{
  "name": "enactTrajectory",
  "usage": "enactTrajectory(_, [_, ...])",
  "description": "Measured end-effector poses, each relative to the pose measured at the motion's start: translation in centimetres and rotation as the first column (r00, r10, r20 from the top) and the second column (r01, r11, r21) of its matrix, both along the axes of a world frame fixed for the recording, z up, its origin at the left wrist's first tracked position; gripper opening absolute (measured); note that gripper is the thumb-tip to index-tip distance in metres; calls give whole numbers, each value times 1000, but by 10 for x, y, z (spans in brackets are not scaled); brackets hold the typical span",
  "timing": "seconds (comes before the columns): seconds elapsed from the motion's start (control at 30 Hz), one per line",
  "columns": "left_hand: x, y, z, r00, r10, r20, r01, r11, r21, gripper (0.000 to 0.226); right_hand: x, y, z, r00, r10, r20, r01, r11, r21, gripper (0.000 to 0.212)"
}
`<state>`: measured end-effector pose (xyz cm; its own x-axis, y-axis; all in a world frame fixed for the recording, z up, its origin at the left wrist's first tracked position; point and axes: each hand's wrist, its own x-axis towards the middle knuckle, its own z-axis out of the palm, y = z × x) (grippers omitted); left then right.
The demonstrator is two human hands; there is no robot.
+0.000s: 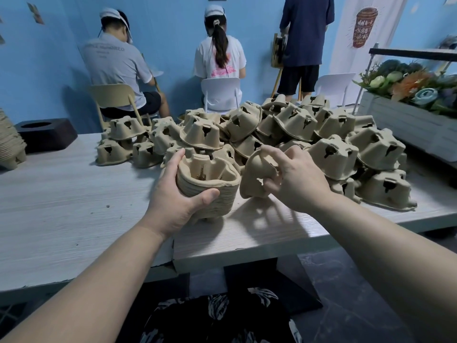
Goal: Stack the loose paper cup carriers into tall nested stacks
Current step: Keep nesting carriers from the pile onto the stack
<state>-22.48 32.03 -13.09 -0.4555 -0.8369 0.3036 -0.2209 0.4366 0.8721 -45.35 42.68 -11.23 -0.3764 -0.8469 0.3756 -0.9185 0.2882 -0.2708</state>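
Brown moulded pulp fills the far half of the grey wooden table (61,194): a big heap of loose carriers (309,134) spreads from the middle to the right edge, most lying mouth-down with their cup wells bulging upward.

Near the front of the table the left hand (173,201) grips a short nested stack (210,186), thumb curled across its near wall and fingers wrapped round the far-left side. The stack sits mouth-up, its open wells facing the ceiling, its feet touching or just above the tabletop; which of the two I cannot tell.

Just to its right, the right hand (296,179) pinches a single carrier (257,177) by its edge, fingers curled into one of its openings and the index finger lying along its top. This carrier hangs tilted, apparently with its rounded underside turned toward the stack and its mouth away, close beside the stack's rim but apart from it.

The coming move turns on that mismatch. The stack opens upward and lies to the left of the right hand's fingers, so the single carrier likely has to be rolled until its mouth faces up, carried leftward over the rim, and lowered with its wells lined up. The right hand does the travelling; the left only steadies.

A taller finished stack (10,142) stands at the table's left edge.
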Motion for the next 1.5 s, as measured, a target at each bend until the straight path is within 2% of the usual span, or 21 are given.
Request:
enactTrajectory(0.17, [0, -1, -1, 1000, 3, -2, -3, 1000, 0, 118, 0, 0, -1, 998, 43, -48, -45, 999, -31, 60])
enactTrajectory(0.27, [1, 0, 0, 1000, 1, -3, -1, 1000, 4, 118, 3, -5, 3, 993, 108, -41, -110, 993, -49, 68])
enactTrajectory(0.37, [1, 1, 0, 1000, -6, -7, 6, 1000, 6, 119, 7, -14, 9, 986, 163, -28, -162, 986, 27, 77])
enactTrajectory(0.43, [1, 1, 1, 1000, -5, -10, 5, 1000, 6, 119, 7, -18, 11, 982, 184, -36, -180, 980, 80, 69])
enactTrajectory(0.67, [2, 1, 0, 1000, -8, -12, 8, 1000, 7, 120, -3, -13, 8, 983, 182, 16, -182, 982, 51, 29])
enactTrajectory(0.77, [2, 1, 0, 1000, -6, -7, 6, 1000, 2, 120, -8, -10, 9, 983, 180, -17, -181, 984, -11, 11])
enactTrajectory(0.83, [2, 0, 0, 1000, -6, -8, 6, 1000, 3, 120, -10, -10, 13, 984, 170, -52, -173, 983, -66, 11])
enactTrajectory(0.9, [2, 0, -1, 1000, -7, -12, 7, 1000, 0, 120, -9, -11, 22, 987, 149, -65, -159, 967, -200, 14])
enactTrajectory(1.0, [3, 0, -1, 1000, -9, -14, 9, 1000, 5, 120, 3, -13, 35, 976, 218, 20, -185, 870, -457, 20])
enactTrajectory(1.1, [4, -1, -1, 999, -24, -25, 24, 1000, 12, 119, 22, -17, 37, 942, 337, -5, -284, 786, -549, 28])
enactTrajectory(1.3, [3, 6, 2, 986, -70, -154, 72, 997, 8, 84, 46, -21, 11, 877, 478, -52, -459, 800, -386, 39])
enactTrajectory(1.4, [7, 5, 1, 983, -84, -164, 85, 996, -1, 88, 47, -20, 5, 867, 485, -115, -493, 800, -341, 37])
enactTrajectory(1.5, [9, 3, 0, 987, -88, -135, 91, 996, 14, 110, 49, -16, 5, 858, 490, -153, -513, 805, -299, 36])
